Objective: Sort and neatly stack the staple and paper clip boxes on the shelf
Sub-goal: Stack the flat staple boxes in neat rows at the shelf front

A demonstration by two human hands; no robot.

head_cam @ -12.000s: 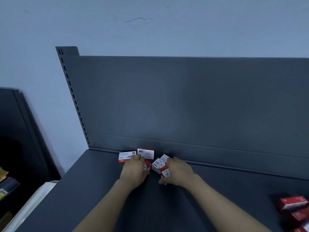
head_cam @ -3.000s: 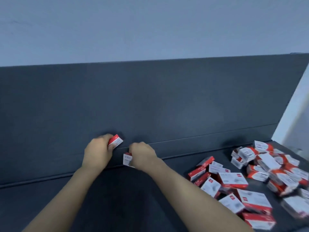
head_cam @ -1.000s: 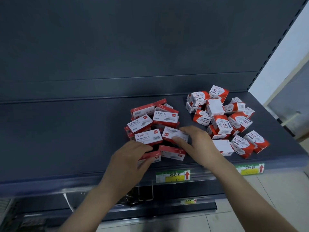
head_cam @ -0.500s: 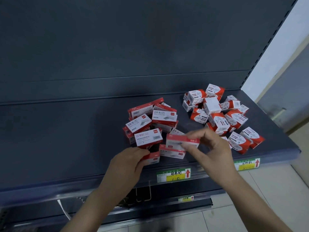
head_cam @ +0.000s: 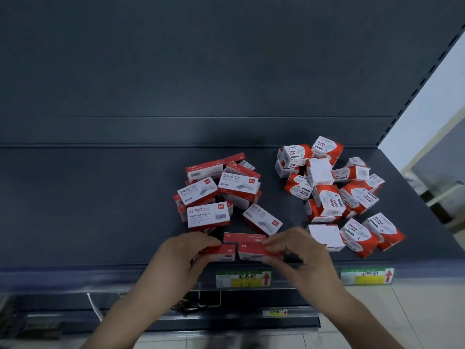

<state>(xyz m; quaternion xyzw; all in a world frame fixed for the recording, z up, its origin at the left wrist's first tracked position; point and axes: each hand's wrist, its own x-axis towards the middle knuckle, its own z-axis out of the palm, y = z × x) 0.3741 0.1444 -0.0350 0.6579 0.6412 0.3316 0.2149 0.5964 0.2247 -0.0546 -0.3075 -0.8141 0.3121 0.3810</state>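
On the dark shelf [head_cam: 100,210] lie two loose heaps of red-and-white boxes. The flat staple boxes [head_cam: 219,190] are heaped in the middle; the squarer paper clip boxes [head_cam: 332,192] are scattered to the right. At the shelf's front edge my left hand [head_cam: 183,258] grips one staple box [head_cam: 221,251] and my right hand [head_cam: 294,250] grips another staple box [head_cam: 254,250] beside it. The two held boxes sit end to end, almost touching. A third staple box [head_cam: 244,237] lies just behind them.
The shelf's front rail carries two green-and-yellow price labels [head_cam: 242,278] [head_cam: 366,275] with red arrows. The dark back panel [head_cam: 201,71] rises behind the boxes. A lower shelf [head_cam: 226,313] shows beneath. A pale wall and floor are at the right.
My right hand has brought its staple box down from above the heap to the front edge, next to the box in my left hand. The view has tilted slightly.
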